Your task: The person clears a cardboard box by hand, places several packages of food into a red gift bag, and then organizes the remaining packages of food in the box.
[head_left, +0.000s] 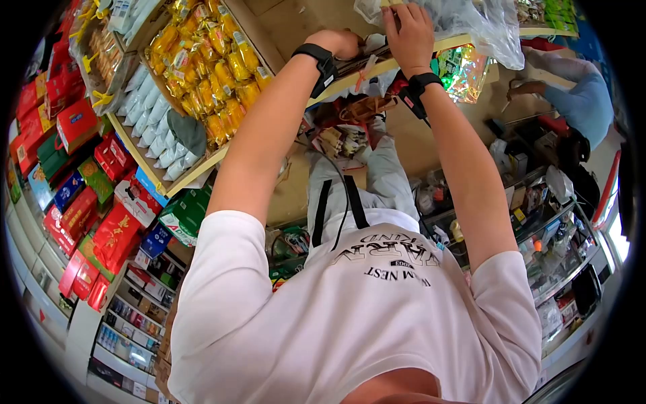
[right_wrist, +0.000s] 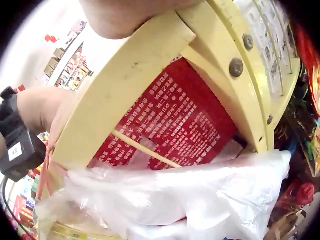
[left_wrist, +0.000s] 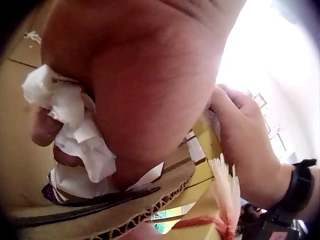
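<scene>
My left hand (head_left: pixel 342 44) is curled round crumpled white paper (left_wrist: pixel 82 130) inside a cardboard box. In the left wrist view, fingertips (left_wrist: pixel 45 131) show beside the paper, just behind the cut corrugated edge (left_wrist: pixel 135 220). To its right, my right hand (head_left: pixel 412 39) grips the top of a yellow rack frame (right_wrist: pixel 120 92) with bent fingers. Its palm lies along the frame's upper end in the right wrist view, where the fingertips are hidden. A clear plastic bag (right_wrist: pixel 215 197) hangs across the frame below that hand.
Yellow-wrapped snacks (head_left: pixel 205 60) fill a box at left, beside pale packets (head_left: pixel 151 111). Red gift boxes (head_left: pixel 121 222) are stacked farther left. Another person in blue (head_left: pixel 582 104) bends at the right, near glass display cases (head_left: pixel 565 249). A frayed plastic tie (left_wrist: pixel 224 185) sits on the rack.
</scene>
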Available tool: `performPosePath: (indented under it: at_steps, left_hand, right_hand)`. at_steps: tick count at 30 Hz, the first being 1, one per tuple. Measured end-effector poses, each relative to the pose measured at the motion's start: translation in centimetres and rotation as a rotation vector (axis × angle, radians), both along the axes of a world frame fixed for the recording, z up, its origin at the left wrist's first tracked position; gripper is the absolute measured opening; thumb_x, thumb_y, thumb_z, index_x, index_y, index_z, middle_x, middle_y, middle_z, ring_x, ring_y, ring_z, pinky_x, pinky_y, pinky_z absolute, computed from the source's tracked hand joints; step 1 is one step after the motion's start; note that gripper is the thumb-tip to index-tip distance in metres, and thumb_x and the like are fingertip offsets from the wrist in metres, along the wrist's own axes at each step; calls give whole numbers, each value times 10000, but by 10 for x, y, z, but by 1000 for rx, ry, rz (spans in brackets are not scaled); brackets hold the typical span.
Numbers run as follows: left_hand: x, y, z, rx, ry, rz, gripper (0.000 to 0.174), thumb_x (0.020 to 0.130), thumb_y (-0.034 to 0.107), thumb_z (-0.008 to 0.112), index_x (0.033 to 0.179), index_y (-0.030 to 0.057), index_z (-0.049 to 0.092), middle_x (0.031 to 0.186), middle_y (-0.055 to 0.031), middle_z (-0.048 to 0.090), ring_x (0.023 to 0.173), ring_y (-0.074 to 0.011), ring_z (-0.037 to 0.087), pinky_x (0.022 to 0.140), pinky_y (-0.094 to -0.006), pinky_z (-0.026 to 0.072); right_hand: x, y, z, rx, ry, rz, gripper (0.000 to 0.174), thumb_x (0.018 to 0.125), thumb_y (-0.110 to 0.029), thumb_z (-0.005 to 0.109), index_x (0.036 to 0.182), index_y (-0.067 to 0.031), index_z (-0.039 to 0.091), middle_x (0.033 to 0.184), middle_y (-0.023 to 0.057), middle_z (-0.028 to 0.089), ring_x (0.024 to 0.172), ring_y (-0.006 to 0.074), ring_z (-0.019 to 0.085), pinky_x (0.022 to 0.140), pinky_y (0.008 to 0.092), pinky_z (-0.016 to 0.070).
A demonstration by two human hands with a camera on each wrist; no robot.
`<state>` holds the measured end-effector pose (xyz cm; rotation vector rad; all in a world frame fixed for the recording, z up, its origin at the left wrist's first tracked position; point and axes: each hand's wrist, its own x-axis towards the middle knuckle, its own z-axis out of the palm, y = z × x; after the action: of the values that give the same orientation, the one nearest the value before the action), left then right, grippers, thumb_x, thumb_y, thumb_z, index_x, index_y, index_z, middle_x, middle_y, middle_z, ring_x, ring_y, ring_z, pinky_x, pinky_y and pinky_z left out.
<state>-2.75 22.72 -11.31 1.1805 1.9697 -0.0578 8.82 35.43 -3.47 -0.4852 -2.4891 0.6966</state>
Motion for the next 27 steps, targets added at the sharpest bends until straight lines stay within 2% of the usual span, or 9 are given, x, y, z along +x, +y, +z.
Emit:
performPosePath:
  at_steps: [4, 6, 10, 11, 17, 20, 23, 25, 27]
  left_hand:
    - [1, -3, 7, 20, -26, 50, 403, 994, 236, 475, 1354, 131, 621, 1383, -159, 605, 1200, -358, 616, 950, -478, 531]
    - [2, -16, 22, 107, 51, 230, 396, 974, 239, 514, 1343, 140, 622, 1323, -168, 636, 1155, -361, 638, 919, -475, 540]
    - [9, -103, 108, 588, -32, 610, 374, 965, 252, 589, 1316, 125, 621, 1172, -149, 693, 1093, -324, 661, 926, -382, 516]
    - [13, -122, 110, 707, 24, 632, 340, 973, 250, 591, 1283, 119, 636, 1149, -140, 693, 1054, -287, 670, 894, -360, 516]
    - [51, -182, 132, 697, 171, 797, 265, 979, 179, 586, 1215, 91, 667, 1051, -110, 696, 957, -253, 669, 830, -339, 509]
    - [101, -188, 133, 889, 257, 784, 169, 938, 39, 611, 1087, 62, 686, 984, -103, 684, 838, -242, 659, 720, -332, 503]
    - [158, -192, 101, 927, 39, 872, 171, 917, 17, 625, 1068, 67, 689, 962, -117, 682, 830, -276, 660, 724, -355, 513]
    - [188, -202, 41, 810, -8, 866, 177, 916, 28, 620, 1075, 67, 690, 987, -126, 689, 860, -299, 670, 744, -365, 525]
    - [216, -215, -39, 700, -52, 858, 184, 916, 39, 615, 1081, 66, 691, 1012, -136, 696, 890, -321, 680, 763, -374, 537]
  right_hand:
    - [-1, 4, 2, 64, -15, 5, 113, 909, -122, 627, 979, -34, 634, 948, 176, 604, 942, 418, 566, 817, 506, 457]
    - [-2, 5, 0, 71, 27, -7, 104, 907, -114, 630, 973, -34, 635, 942, 177, 604, 946, 419, 565, 822, 503, 457]
    - [-2, 4, -8, 82, 39, -16, 82, 902, -98, 636, 935, -24, 623, 920, 174, 600, 940, 414, 564, 830, 493, 459]
    - [-2, 3, -10, 76, 31, -9, 82, 902, -98, 636, 935, -24, 623, 920, 174, 600, 940, 414, 564, 830, 493, 459]
    - [-2, 1, -10, 129, 59, -3, 81, 907, -108, 630, 899, -29, 614, 906, 161, 596, 927, 404, 567, 812, 473, 465]
    - [1, 0, -12, 114, 88, -11, 89, 930, -111, 615, 899, -28, 616, 873, 158, 591, 904, 396, 569, 802, 464, 468]
    - [3, 6, -15, 141, 134, -7, 113, 956, -122, 603, 898, -26, 616, 855, 156, 596, 870, 370, 573, 774, 433, 470]
    - [16, 3, -25, 141, 179, 9, 128, 962, -130, 606, 888, -26, 611, 848, 143, 603, 857, 344, 584, 766, 425, 469]
    - [33, 5, -55, -347, 341, -167, 209, 1005, -257, 599, 1010, -55, 650, 939, 92, 662, 927, 269, 627, 846, 396, 496]
